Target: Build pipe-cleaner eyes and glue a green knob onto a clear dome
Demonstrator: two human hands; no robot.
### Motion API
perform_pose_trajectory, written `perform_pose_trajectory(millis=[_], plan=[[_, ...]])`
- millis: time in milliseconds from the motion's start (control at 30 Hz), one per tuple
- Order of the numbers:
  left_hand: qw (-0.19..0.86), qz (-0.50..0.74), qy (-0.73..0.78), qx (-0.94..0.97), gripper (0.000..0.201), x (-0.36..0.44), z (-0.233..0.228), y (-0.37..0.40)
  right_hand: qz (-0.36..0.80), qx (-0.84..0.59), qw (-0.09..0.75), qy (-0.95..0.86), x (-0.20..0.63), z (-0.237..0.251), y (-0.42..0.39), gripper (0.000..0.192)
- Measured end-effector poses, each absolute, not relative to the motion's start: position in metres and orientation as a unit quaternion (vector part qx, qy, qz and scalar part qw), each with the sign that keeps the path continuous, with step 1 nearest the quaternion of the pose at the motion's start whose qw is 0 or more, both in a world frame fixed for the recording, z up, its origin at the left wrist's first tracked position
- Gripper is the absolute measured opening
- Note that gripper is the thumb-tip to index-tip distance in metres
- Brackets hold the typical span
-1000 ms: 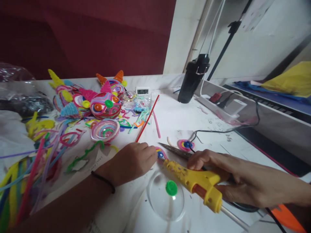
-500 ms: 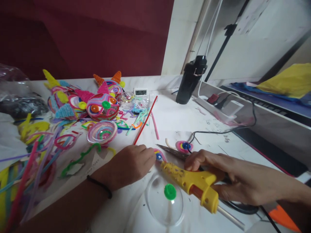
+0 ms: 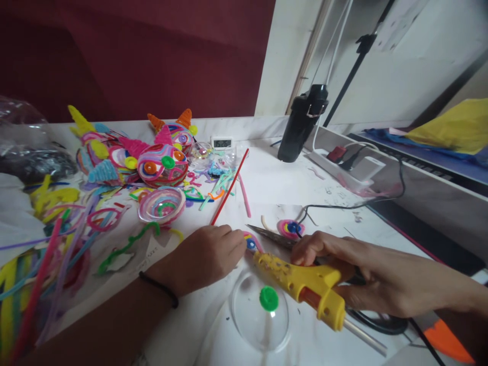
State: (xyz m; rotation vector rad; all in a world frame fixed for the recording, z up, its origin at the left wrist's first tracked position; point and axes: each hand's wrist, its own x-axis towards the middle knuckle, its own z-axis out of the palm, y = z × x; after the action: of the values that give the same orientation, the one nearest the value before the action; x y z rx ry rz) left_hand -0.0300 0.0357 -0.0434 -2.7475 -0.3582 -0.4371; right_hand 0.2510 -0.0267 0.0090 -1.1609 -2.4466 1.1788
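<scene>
My left hand [image 3: 206, 256] rests on the white table with its fingers closed around a red pipe cleaner [image 3: 231, 186] and pressed against a small multicoloured coil [image 3: 250, 242]. A yellow glue gun [image 3: 305, 284] is gripped in my right hand [image 3: 366, 277], its nozzle touching that coil. Scissors [image 3: 272, 235] lie just behind the nozzle, blades pointing left. A second pink and blue coil [image 3: 290, 228] lies beyond them. A clear plastic dome [image 3: 260, 315] with a green coil [image 3: 269, 298] inside sits below the gun.
Pipe-cleaner figures [image 3: 160, 162] and a coiled bowl [image 3: 162, 206] stand at the left back, loose pipe cleaners [image 3: 46, 239] at the left. A black bottle [image 3: 301, 124], a small clock [image 3: 221, 143], a power strip [image 3: 354, 168] and a black cable [image 3: 343, 206] lie at the back right.
Both hands keep their places at the coil; the glue gun has barely shifted. The view has swayed slightly.
</scene>
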Motion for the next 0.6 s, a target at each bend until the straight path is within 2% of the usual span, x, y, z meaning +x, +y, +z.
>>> perform_pose_trajectory(millis=[200, 600], plan=[[0.173, -0.153, -0.123, -0.965, 0.013, -0.0298, -0.0454, 0.0364, 0.417, -0.410, 0.047, -0.810, 0.2531, 0.0124, -0.0279, 0.038], [0.163, -0.146, -0.135, -0.966, 0.013, -0.0314, -0.0465, 0.0366, 0.416, -0.391, 0.062, -0.819, 0.2488, 0.0134, -0.0228, 0.039]])
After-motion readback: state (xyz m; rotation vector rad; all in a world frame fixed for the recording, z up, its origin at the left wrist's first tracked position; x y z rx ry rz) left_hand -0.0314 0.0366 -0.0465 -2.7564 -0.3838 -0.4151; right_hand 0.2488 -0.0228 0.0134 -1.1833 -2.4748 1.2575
